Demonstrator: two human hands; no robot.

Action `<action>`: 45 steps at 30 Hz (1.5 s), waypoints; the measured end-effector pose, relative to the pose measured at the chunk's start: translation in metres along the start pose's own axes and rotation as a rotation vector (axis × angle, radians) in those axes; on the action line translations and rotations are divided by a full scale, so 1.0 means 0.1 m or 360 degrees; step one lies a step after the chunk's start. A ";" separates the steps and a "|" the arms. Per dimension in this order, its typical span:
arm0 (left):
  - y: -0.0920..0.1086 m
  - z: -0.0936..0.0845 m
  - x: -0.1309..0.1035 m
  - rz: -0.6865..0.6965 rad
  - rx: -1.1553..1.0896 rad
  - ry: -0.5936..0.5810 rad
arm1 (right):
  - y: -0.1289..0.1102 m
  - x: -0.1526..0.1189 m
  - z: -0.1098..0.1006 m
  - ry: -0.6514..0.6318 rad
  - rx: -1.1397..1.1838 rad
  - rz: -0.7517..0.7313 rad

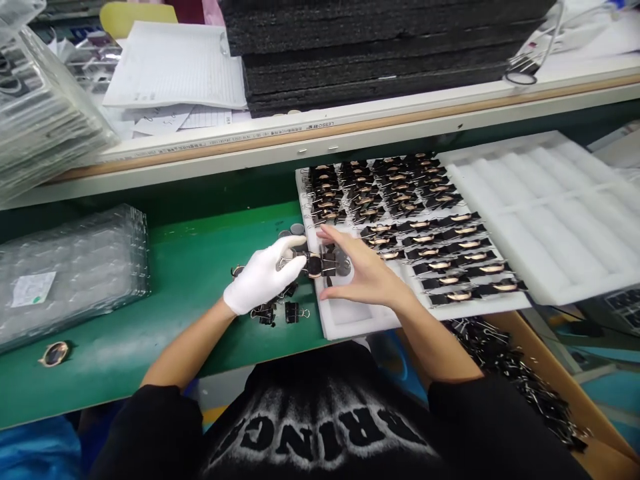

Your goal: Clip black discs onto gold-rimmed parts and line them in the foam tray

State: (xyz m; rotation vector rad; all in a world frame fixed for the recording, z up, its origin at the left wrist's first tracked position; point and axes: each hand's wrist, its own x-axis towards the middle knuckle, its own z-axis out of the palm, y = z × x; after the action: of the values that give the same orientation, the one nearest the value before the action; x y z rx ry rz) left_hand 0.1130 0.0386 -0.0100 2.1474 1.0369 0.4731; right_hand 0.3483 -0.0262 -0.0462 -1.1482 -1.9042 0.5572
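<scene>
My left hand [263,275], in a white glove, pinches a small round watch case [315,265] with a black face and gold rim. Black binder clips sit on both sides of it, the right one [329,265] with its wire handles sticking out. My bare right hand [361,268] is open around that right clip, thumb and fingers apart; any contact is unclear. Loose binder clips [297,312] lie on the green mat below my left hand. Dark round discs [297,229] lie just beyond it. Another disc [343,261] shows between my right fingers.
A white foam tray [350,327] holds rows of clipped watch cases [440,265]. A second white tray [550,213] lies to the right. Clear plastic trays [75,260] and one watch case [55,354] are left. A cardboard box [595,407] of clips stands lower right.
</scene>
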 end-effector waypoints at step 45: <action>0.56 1.20 0.66 0.0758 0.1517 -0.0242 | 0.32 -1.18 -0.29 0.0373 -0.1544 0.0975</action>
State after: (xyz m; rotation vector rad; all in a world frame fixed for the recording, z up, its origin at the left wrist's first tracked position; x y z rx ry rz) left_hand 0.2529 0.0142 -0.0513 3.2442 0.7112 -0.0196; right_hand 0.4174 -0.1147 -0.1026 -2.3288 -1.5900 -0.2676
